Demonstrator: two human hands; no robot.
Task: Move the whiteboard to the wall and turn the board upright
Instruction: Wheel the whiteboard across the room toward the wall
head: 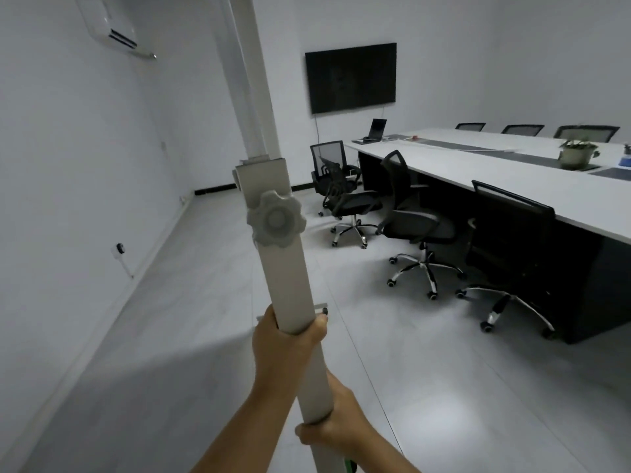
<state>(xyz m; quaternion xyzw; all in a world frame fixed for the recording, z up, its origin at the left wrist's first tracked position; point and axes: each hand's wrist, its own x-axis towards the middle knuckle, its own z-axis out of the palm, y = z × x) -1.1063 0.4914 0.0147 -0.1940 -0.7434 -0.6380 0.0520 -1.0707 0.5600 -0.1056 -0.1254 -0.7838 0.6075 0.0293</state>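
Observation:
The whiteboard's pale grey stand post (286,278) rises close in front of me, from the bottom edge to the top, leaning slightly left. A lobed clamp knob (275,218) sits on it at mid-height, and a thinner inner tube (252,80) continues above. My left hand (281,349) grips the post from the left, below the knob. Lower down, my right hand (336,426) wraps it from the right. The board panel itself is out of view. A small bracket end of the stand (322,310) shows behind my left hand. The white wall (75,186) runs along the left.
A long white conference table (512,179) fills the right, with black office chairs (415,220) pulled out beside it. A dark screen (351,78) hangs on the far wall. An air conditioner (112,27) is mounted high on the left wall. Grey floor tiles (191,295) stretch along that wall.

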